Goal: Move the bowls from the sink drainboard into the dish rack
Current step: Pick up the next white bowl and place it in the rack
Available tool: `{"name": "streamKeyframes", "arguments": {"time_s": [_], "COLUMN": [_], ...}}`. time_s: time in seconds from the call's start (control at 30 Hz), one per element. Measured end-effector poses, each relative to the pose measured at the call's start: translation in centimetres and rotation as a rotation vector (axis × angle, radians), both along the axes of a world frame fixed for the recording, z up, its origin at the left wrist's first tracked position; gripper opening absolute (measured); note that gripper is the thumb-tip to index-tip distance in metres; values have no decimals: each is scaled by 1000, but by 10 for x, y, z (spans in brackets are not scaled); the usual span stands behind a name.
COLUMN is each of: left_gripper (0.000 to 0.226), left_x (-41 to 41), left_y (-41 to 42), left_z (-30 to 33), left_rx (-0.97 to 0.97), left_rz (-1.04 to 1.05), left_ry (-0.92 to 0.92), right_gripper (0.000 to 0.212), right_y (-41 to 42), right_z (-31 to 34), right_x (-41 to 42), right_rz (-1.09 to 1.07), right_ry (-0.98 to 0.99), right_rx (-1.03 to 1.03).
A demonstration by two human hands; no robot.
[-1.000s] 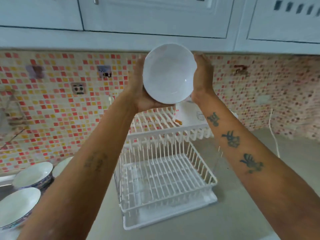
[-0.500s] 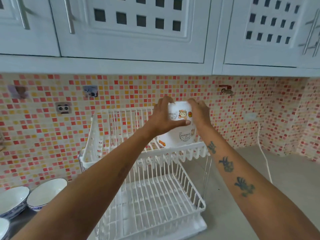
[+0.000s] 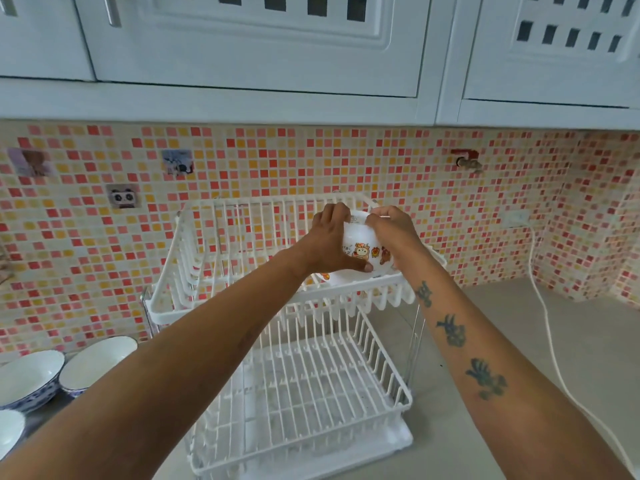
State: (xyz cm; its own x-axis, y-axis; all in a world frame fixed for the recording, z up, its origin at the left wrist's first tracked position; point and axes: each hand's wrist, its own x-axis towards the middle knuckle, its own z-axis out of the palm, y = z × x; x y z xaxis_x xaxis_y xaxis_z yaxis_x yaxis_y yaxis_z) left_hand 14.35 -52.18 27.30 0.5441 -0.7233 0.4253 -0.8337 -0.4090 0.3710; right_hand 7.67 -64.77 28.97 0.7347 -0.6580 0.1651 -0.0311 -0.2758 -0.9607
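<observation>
We count two hands: the left hand (image 3: 329, 244) and the right hand (image 3: 391, 230). Between them we see one bowl with cartoon prints (image 3: 363, 252). At the lower left we count three more bowls: a blue-patterned bowl (image 3: 29, 379), a second bowl (image 3: 98, 362) just beside it, and a third bowl (image 3: 10, 433) cut off by the edge. That makes four bowls. We see one white dish rack (image 3: 298, 386) with two tiers, one counter (image 3: 588, 341), one white cord (image 3: 550, 348), three stickers on the tiled wall (image 3: 346, 161), and three tattoos on the right forearm.
</observation>
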Motion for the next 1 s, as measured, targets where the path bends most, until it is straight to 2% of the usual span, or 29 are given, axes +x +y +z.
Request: {"name": "streamKeyframes", "arguments": {"time_s": [0.33,0.47,0.53,0.63,0.8,0.9,1.0], "left_gripper": [95,100,103,90,65,58,49], "left_x": [-5,-8,-10,-15,-21,-17,-5], "left_y": [2,10,21,51,125,184,254], "left_z": [-1,4,11,26,51,61,59], "left_rx": [44,-7,-104,-295,-618,-770,-871], "left_rz": [35,-5,-3,36,141,227,376], "left_ry": [-51,46,83,76,97,51,25], "right_gripper": [30,25,26,23,17,8,10], "right_y": [3,7,11,37,134,203,274], "right_z": [0,-2,-1,12,42,50,50], "right_x": [0,-6,-9,-9,11,28,43], "right_rz": [-9,-50,-124,-129,83,233,387], "right_ry": [36,-3,-63,-244,-503,-571,-598], "right_rx": [-26,-135,-277,-376,-256,-169,-103]}}
